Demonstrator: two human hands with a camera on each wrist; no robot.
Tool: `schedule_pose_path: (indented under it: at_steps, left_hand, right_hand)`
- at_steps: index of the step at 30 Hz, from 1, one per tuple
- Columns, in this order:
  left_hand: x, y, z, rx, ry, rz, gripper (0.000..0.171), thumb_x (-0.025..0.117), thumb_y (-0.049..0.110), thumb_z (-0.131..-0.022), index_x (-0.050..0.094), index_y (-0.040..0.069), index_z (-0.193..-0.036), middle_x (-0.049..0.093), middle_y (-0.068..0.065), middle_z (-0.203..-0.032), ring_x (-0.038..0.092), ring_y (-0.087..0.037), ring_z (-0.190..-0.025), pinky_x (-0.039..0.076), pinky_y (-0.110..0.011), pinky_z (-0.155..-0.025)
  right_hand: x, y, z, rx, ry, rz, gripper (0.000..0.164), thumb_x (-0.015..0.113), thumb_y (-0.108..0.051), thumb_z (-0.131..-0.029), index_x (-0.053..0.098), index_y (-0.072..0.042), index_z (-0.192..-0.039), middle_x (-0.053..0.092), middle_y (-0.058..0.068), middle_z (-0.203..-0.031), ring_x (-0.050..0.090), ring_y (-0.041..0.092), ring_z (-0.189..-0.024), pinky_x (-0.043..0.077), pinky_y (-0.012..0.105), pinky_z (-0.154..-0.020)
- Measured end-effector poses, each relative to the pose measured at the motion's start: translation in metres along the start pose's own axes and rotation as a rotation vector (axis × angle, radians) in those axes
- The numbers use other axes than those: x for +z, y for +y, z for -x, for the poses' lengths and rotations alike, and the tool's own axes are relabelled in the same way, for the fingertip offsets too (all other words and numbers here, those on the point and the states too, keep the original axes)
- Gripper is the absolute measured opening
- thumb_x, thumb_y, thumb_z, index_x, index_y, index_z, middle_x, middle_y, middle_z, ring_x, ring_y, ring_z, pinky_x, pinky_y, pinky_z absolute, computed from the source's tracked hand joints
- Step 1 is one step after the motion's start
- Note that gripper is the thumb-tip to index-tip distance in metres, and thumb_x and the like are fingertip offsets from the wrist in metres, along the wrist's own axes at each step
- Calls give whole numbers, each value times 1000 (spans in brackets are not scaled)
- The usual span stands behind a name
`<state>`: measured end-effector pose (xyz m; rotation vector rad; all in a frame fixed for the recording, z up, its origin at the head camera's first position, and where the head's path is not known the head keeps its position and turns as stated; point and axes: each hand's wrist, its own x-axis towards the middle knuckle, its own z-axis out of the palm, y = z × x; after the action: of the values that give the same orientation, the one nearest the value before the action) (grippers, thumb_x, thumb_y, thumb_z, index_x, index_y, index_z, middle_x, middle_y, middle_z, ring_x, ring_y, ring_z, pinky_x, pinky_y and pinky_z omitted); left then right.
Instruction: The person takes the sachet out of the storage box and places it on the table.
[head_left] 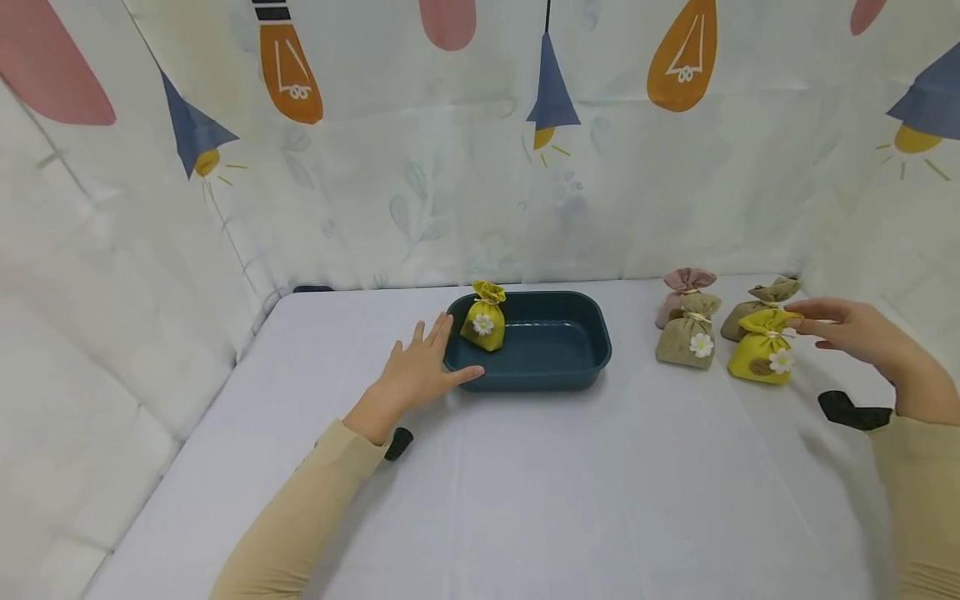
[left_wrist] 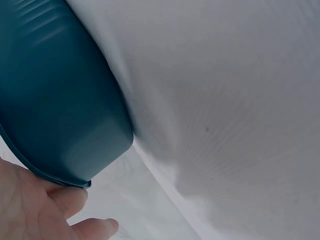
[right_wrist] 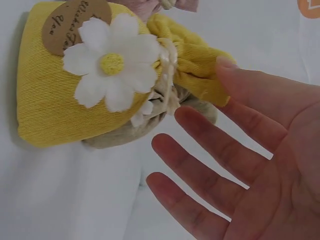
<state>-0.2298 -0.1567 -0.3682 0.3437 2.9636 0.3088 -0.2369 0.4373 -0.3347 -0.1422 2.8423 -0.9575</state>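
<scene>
My left hand point(head_left: 422, 367) lies spread at the left end of a dark teal basin point(head_left: 540, 382), fingers straight along its rim. Inside the basin, at the left, stands a yellow drawstring pouch point(head_left: 480, 332) with a white flower. At the far right my right hand point(head_left: 855, 329) pinches the gathered top of another yellow pouch point(head_left: 757, 360) between thumb and index finger. Its other fingers extend loosely. That pouch carries a white flower point(right_wrist: 111, 62) and a brown paper tag point(right_wrist: 70, 25), and sits on the table.
A beige pouch point(head_left: 686, 343) stands left of the pinched one, with a pink pouch point(head_left: 671, 308) behind it. Another beige pouch point(head_left: 738, 318) is partly hidden behind the yellow one. White cloth covers the table point(head_left: 540, 500); a printed curtain point(head_left: 480, 183) hangs along the back.
</scene>
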Motion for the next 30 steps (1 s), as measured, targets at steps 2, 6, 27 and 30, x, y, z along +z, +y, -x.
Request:
schedule_pose_path:
  at_steps: [2,6,27,30]
  left_hand:
    - [0,0,-1,0,-2,-1,113,50,81,-90,2,12,-166,3,-9,-172,5,-41,-155,12,-70,-118]
    - [0,0,-2,-1,-8,5,113,50,81,-90,3,13,-166,3,-8,-172,4,-41,-155,12,-70,-118]
    - [-1,0,-1,-1,-9,15,114,49,81,-90,1,13,-166,2,-8,-172,4,-40,-156,11,-70,-119]
    - [-1,0,-1,1,-8,16,113,49,81,-90,1,13,-166,2,-8,-172,4,-41,-155,11,-70,-119]
  right_hand:
    - [-1,-1,-1,-9,8,-10,60,50,-32,-110,39,15,-146,48,37,-140,44,-23,-86,50,13,-71]
    - [-2,-5,-2,-35,43,-24,58,45,-31,-112,40,15,-145,55,24,-135,44,-24,-87,49,10,-70]
    - [7,-58,-12,-124,115,-6,55,48,-37,-110,49,5,-146,49,35,-142,51,25,-116,38,73,-96]
    - [10,-67,-12,-136,114,-12,55,47,-39,-110,50,3,-146,49,33,-143,50,35,-122,38,73,-97]
